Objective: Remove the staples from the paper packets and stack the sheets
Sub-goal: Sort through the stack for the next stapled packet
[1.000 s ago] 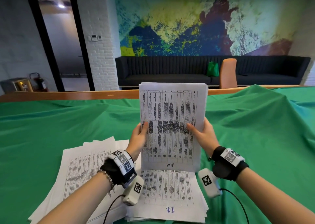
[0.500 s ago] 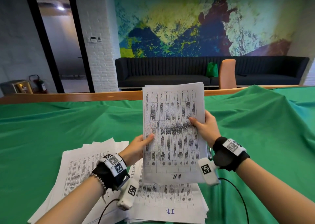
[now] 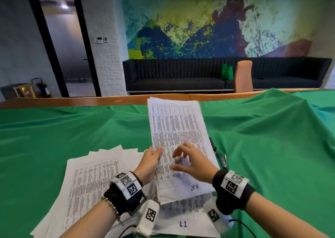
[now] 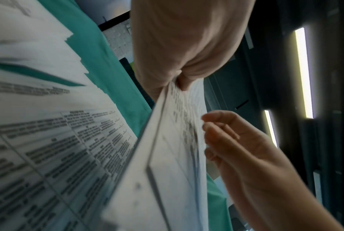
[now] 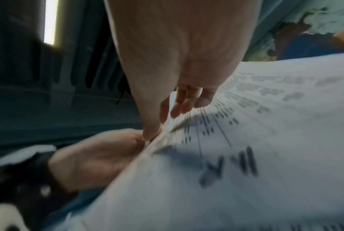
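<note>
A packet of printed sheets (image 3: 178, 129) marked "H.R." at its near end slopes low over the table. My left hand (image 3: 157, 152) pinches its left edge, thumb on top; the left wrist view shows that pinch on the packet (image 4: 173, 156). My right hand (image 3: 181, 159) hovers over the packet's face with its fingers spread and loosely bent, holding nothing. In the right wrist view its fingertips (image 5: 179, 109) reach towards the packet's left edge (image 5: 226, 140). Another packet (image 3: 183, 221) with blue writing lies flat underneath.
A fanned stack of loose sheets (image 3: 94, 179) lies on the green cloth (image 3: 272, 147) to the left. A metal staple remover (image 3: 222, 159) and a dark object (image 3: 212, 144) lie just right of the held packet. The cloth rises in a fold at the far right.
The packet has come down from upright to a low slope. My right hand let go of its right edge and moved over its face. My left hand still holds the left edge.
</note>
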Demonstrator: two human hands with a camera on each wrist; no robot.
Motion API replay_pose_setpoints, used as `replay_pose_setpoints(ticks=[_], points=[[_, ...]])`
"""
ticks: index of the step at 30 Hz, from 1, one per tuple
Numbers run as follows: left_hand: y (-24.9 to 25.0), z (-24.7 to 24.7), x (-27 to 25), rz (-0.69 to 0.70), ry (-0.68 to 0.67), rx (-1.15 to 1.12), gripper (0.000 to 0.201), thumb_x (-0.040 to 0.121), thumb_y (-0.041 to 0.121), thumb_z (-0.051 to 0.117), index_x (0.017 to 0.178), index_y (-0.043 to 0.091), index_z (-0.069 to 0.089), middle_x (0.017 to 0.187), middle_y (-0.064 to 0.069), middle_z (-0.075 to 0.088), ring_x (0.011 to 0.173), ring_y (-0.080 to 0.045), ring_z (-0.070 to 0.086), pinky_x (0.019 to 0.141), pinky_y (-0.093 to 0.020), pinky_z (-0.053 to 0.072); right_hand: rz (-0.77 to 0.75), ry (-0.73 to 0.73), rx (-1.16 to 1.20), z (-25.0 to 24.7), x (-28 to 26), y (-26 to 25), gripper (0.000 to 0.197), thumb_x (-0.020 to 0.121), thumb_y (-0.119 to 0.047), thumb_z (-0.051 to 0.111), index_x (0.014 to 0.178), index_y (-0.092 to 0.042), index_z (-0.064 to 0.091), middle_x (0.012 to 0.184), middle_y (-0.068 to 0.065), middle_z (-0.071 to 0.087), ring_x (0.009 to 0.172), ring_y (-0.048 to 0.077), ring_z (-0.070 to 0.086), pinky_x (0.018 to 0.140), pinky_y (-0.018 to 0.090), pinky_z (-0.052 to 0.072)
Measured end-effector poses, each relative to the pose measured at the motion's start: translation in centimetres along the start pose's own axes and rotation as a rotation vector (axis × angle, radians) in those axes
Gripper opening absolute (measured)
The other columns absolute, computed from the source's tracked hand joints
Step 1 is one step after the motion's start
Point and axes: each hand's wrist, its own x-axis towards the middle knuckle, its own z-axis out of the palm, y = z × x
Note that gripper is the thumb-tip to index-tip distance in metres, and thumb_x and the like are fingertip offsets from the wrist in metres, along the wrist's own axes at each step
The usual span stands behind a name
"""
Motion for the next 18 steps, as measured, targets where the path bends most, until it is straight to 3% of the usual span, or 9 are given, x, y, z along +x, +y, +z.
replay_pose_setpoints(ticks=[3,6,10,14,18], points=[[0.0,0.3,0.0,-0.004,0.017,-0.02,0.025,0.104,0.018,0.038,0.116,0.007,0.057,0.108,-0.012,0.07,0.098,-0.025,0.067,0.084,-0.042,0.055,-0.017,-0.001,0.031,1.1,0.3,0.5,0.03,0.075,-0.04,0.079,0.096,-0.026,0.062,0.1,-0.008,0.052,0.086,0.001,0.05,0.079,0.014,0.044],[-0.2,0.2,0.2,-0.014,0.029,-0.016,0.024,0.103,0.02,0.038,0.113,0.008,0.057,0.109,-0.013,0.069,0.102,-0.027,0.066,0.092,-0.048,0.052,-0.006,0.009,0.071,1.4,0.5,0.8,0.026,0.074,-0.037,0.08,0.092,-0.027,0.064,0.097,-0.009,0.052,0.082,0.0,0.05,0.075,0.011,0.041],[-0.4,0.0,0.9,-0.056,0.035,-0.017,0.024,0.103,0.022,0.039,0.115,0.011,0.057,0.11,-0.012,0.07,0.103,-0.03,0.066,0.089,-0.048,0.053,0.017,-0.011,0.103,1.5,0.8,0.4,0.018,0.076,-0.03,0.08,0.086,-0.026,0.065,0.094,-0.012,0.053,0.08,0.001,0.052,0.075,0.011,0.043],[-1.2,-0.1,1.5,-0.089,0.059,-0.001,0.029,0.1,0.03,0.043,0.124,0.017,0.056,0.122,-0.007,0.065,0.116,-0.029,0.059,0.103,-0.055,0.043,0.03,-0.008,0.118,1.6,1.2,0.5,0.011,0.077,-0.026,0.079,0.08,-0.023,0.069,0.09,-0.009,0.055,0.077,0.003,0.053,0.073,0.012,0.045],[-1.4,0.1,1.5,-0.113,0.059,-0.014,0.027,0.103,0.026,0.04,0.122,0.018,0.057,0.119,-0.007,0.067,0.112,-0.029,0.062,0.099,-0.054,0.046,0.025,-0.03,0.114,2.0,1.1,0.8,0.008,0.08,-0.024,0.077,0.08,-0.022,0.07,0.09,-0.004,0.056,0.078,0.012,0.054,0.071,0.015,0.044]])
